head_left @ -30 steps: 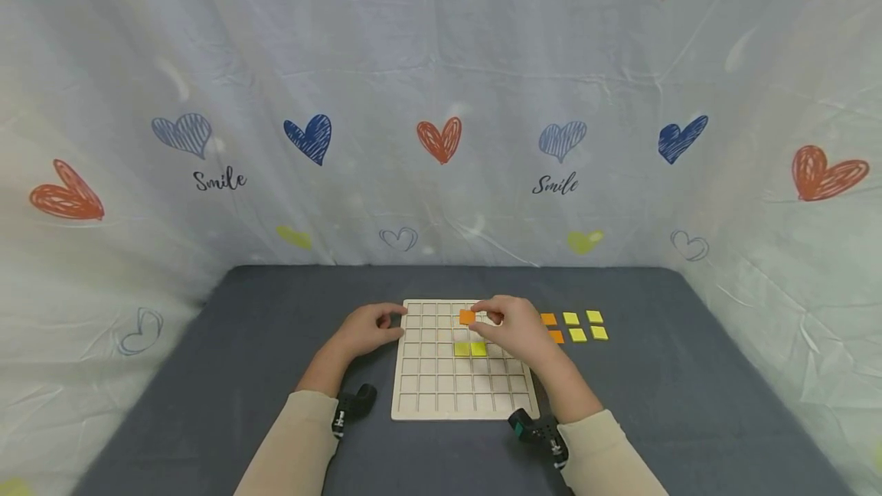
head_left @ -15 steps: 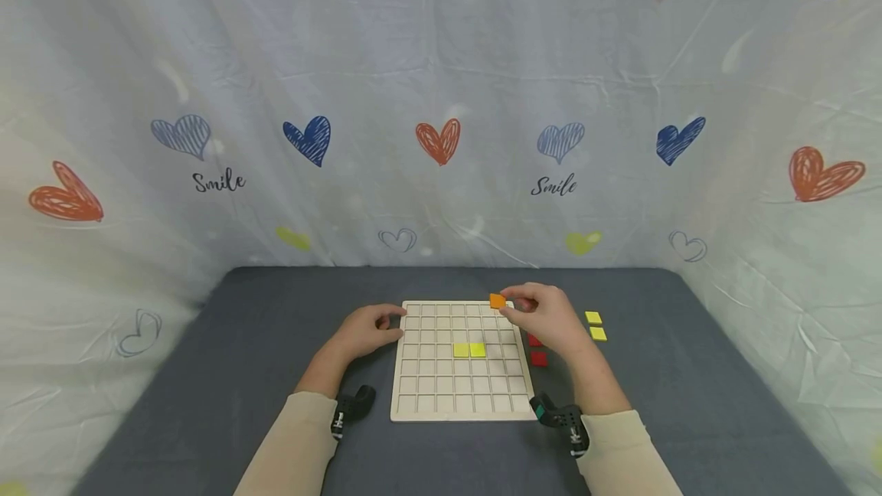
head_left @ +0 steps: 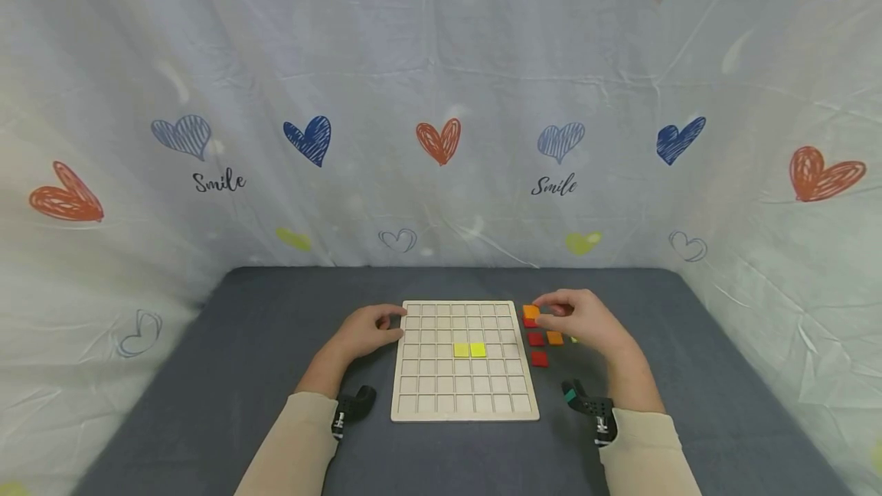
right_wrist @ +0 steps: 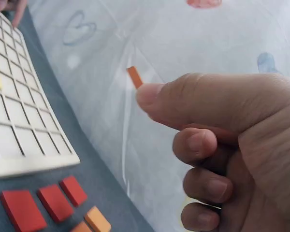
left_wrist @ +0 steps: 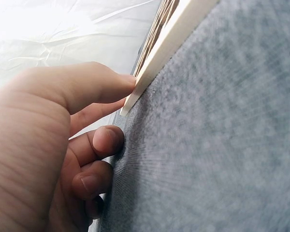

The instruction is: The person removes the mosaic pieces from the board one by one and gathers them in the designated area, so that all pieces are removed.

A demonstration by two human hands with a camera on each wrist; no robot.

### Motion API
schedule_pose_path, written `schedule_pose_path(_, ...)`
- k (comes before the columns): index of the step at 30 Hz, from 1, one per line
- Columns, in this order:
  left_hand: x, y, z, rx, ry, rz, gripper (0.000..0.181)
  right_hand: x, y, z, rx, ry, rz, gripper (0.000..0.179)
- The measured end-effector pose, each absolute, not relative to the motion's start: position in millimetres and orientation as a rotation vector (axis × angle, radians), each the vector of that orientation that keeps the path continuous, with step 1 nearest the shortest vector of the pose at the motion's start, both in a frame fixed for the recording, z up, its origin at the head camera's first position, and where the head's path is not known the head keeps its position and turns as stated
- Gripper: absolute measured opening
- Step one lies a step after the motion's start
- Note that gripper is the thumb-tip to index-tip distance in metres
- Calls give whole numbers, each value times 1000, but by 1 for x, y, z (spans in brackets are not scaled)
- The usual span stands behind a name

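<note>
My right hand point(head_left: 582, 320) pinches a small orange square tile point(head_left: 530, 312) between thumb and index finger, above the table just right of the wooden grid board point(head_left: 434, 408). The right wrist view shows this orange tile point(right_wrist: 134, 76) edge-on, with the other fingers curled below. Two yellow tiles point(head_left: 469, 350) lie side by side in cells near the board's middle. At the board's left edge, my left hand point(head_left: 368, 325) touches the rim with thumb and index finger; its other fingers curl loosely, seen in the left wrist view by the board's edge point(left_wrist: 159, 53).
Red tiles point(head_left: 539, 359) stand in a column along the board's right side. Beside them lies an orange tile point(head_left: 554, 337), and a sliver of yellow tile point(head_left: 574, 340) shows by the right hand, which hides others. A dark grey cloth point(head_left: 310, 285) covers the table.
My right hand has carried the orange tile from over the board to the right, over the red tiles. The left hand has stayed at the board's edge.
</note>
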State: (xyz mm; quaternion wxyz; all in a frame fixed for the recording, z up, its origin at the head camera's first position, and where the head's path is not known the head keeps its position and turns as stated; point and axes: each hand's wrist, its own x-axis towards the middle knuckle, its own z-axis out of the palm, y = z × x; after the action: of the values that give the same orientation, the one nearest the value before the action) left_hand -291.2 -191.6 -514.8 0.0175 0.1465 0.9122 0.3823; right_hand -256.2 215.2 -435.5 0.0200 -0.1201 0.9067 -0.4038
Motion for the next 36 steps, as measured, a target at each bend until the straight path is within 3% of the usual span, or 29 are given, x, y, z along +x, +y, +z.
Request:
schedule_pose_path(16,-292,-192,-515,457,2839,1183,38,-258,260,-467,-211,2656,-1063,27)
schedule_pose_path(36,-291,-191,-514,461,2830,1177,39,-259,258,-475,-152,2649,-973,25)
